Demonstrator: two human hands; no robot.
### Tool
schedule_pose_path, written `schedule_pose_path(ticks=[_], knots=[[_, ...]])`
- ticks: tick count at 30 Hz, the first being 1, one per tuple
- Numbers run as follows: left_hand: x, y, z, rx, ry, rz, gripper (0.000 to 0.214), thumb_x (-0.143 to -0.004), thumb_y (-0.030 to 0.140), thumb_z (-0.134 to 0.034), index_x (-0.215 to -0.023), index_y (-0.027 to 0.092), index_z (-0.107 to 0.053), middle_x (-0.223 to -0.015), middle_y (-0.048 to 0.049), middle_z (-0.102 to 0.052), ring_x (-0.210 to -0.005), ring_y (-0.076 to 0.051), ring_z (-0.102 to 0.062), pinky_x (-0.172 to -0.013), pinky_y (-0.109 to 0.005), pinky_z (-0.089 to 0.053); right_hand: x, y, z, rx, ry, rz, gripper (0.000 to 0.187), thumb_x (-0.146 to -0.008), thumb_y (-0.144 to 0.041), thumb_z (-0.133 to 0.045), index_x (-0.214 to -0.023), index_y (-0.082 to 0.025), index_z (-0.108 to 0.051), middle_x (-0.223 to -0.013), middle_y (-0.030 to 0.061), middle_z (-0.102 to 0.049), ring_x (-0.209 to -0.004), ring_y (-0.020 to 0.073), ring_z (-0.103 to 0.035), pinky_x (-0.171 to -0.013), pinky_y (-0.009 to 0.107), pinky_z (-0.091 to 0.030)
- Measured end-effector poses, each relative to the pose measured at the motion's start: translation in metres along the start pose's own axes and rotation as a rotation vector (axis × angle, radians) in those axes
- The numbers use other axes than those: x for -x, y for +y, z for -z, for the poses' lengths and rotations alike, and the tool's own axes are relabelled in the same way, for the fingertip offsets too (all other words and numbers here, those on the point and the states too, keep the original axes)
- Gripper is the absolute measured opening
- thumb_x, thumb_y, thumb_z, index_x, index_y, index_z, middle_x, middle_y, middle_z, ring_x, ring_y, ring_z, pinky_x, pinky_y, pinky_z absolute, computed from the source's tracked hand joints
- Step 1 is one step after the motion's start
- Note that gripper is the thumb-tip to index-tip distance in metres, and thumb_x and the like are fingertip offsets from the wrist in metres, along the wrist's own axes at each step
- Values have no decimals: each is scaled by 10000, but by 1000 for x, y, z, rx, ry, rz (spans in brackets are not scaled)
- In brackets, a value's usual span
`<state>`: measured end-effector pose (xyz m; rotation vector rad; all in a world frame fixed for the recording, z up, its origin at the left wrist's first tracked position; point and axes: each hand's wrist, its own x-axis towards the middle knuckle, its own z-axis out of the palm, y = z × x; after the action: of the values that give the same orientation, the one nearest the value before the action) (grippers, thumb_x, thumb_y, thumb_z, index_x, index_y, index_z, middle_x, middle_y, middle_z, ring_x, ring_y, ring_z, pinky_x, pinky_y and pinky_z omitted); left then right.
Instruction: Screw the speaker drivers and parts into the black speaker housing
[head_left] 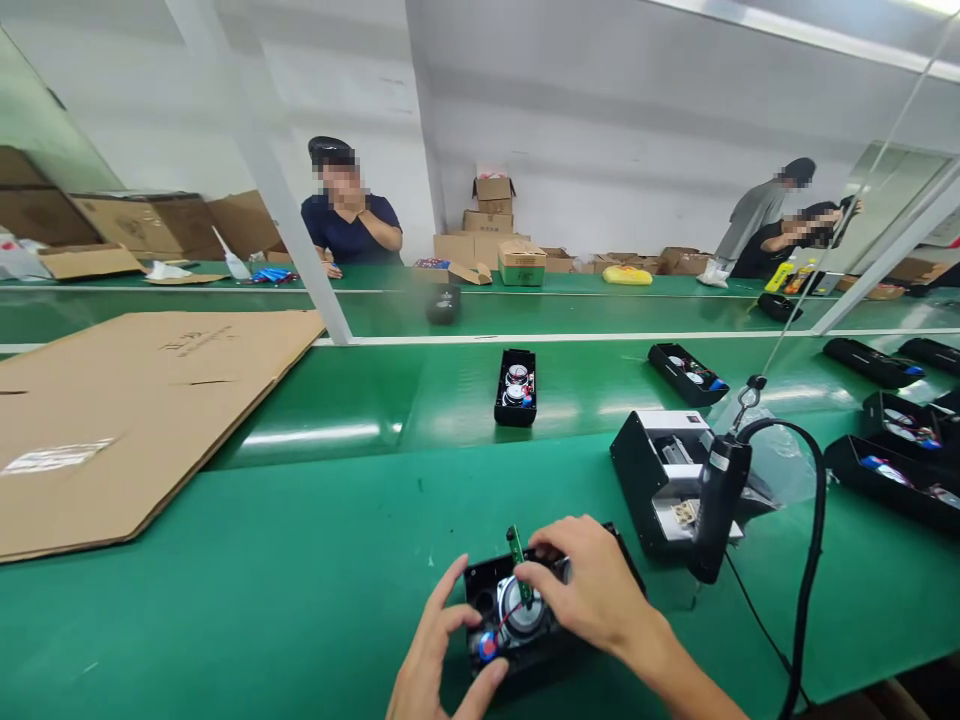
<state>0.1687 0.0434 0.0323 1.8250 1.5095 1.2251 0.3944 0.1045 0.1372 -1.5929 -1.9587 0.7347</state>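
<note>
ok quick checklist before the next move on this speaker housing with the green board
1. Housing steadied: ok. The left hand grips the near left edge of the black speaker housing on the green belt.
2. Board held: ok. The right hand pinches the small green circuit board upright above the speaker driver.
3. Board seated in its slot: cannot tell; its lower end is hidden by the fingers.
4. Wires clear: cannot tell. A red wire runs across the driver toward a blue part.
5. Hanging tool within reach: ok. The black driver tool hangs to the right, beside an open black case.
</note>
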Motion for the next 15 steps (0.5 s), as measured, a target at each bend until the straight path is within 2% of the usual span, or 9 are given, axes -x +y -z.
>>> schedule_pose_path(ticks=[3, 5, 7, 9, 12, 15], knots=[[-12, 10, 1, -22, -105, -46, 252, -1080, 502, -587, -1093, 260, -657, -1723, -155, -543, -1519, -391, -619, -1206, -549, -598, -18, -7, -12, 34, -95, -2, 105, -970, -299, -821, -942, -201, -845, -966, 70, -848, -945, 277, -756, -917, 404, -512], [-19, 15, 1, -68, -143, -109, 187, -1104, 378, -530, -1063, 255, -664, -1694, -145, -579, -1586, -386, -546, -1232, -571, -579, -21, 2, -8, -164, -86, 19, 95, -964, -197, -759, -946, -189, -852, -953, 64, -852, -909, 248, -762, -862, 356, -522], [-24, 16, 0, -130, -170, -185, 248, -1115, 254, -453, -1061, 251, -695, -1648, -124, -630, -1640, -361, -475, -1231, -570, -586, -15, 17, 2, -394, -71, 63, 112, -949, -180, -748, -937, -190, -859, -933, 47, -851, -871, 220, -758, -820, 316, -528], [-27, 16, -1, -212, -193, -270, 349, -1088, 140, -403, -1055, 256, -731, -1645, -91, -636, -1662, -336, -443, -1217, -554, -604, -4, 35, 13, -519, -101, 151, 78, -934, -204, -788, -923, -198, -865, -908, 33, -847, -837, 203, -750, -796, 297, -528], [-28, 15, -3, -337, -213, -416, 433, -998, 23, -406, -1005, 272, -759, -1655, -43, -628, -1659, -317, -449, -1248, -576, -573, 20, 53, 25, -451, -138, 322, 59, -974, -213, -809, -984, -222, -867, -920, 20, -854, -818, 191, -743, -785, 296, -520], [-25, 10, -6, -439, -264, -505, 348, -927, 96, -533, -1103, 279, -771, -1706, -63, -572, -1664, -374, -429, -1263, -668, -533, 39, 57, 26, -154, -65, 515, 163, -1067, -169, -692, -1129, -243, -824, -983, 15, -865, -840, 197, -761, -792, 331, -494]])
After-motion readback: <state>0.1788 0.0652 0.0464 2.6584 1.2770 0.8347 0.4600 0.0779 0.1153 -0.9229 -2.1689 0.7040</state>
